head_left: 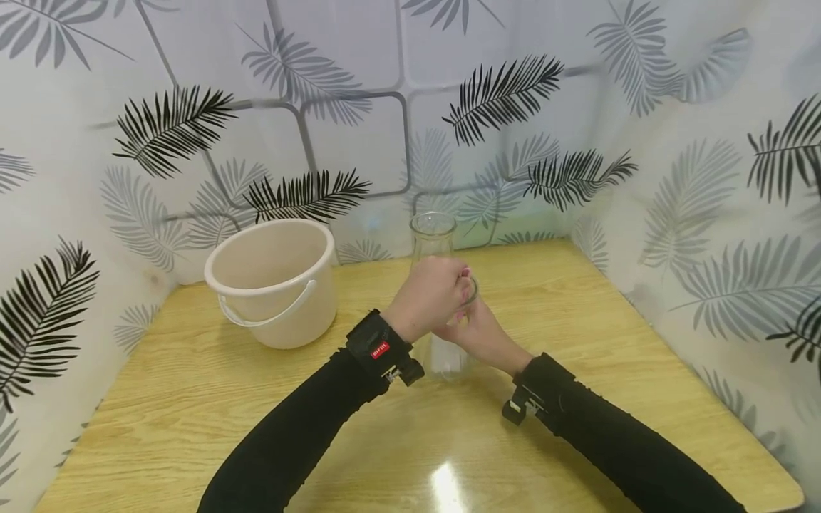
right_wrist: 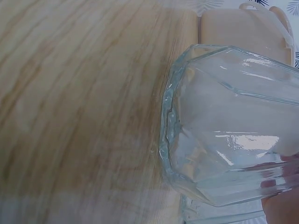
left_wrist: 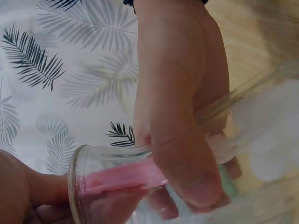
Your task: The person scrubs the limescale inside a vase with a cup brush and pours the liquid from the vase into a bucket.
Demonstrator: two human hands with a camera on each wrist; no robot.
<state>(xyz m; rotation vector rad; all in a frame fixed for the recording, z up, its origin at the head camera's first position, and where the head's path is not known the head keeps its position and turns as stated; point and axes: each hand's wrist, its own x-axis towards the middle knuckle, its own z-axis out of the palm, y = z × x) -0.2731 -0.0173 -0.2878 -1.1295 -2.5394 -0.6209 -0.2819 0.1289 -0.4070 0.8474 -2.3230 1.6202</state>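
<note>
A clear glass vase [head_left: 433,231] with a round flared rim rises behind my hands, its lower part whitish. My left hand [head_left: 432,296] wraps round glass at neck height, the thumb lying across it in the left wrist view. Just beside those fingers shows another glass rim [head_left: 473,292]. Under it my right hand [head_left: 477,335] grips from the right, with fingertips [right_wrist: 282,205] against the glass. A pink strip [left_wrist: 124,177] shows through the neck; I cannot tell what it is. The right wrist view shows an angular glass base [right_wrist: 170,126] close over the wood.
To the left stands a cream bucket [head_left: 298,306] with its handle hanging at the front. All this is on a light wooden table [head_left: 192,427]. Leaf-patterned sheeting [head_left: 359,142] closes off the back and both sides.
</note>
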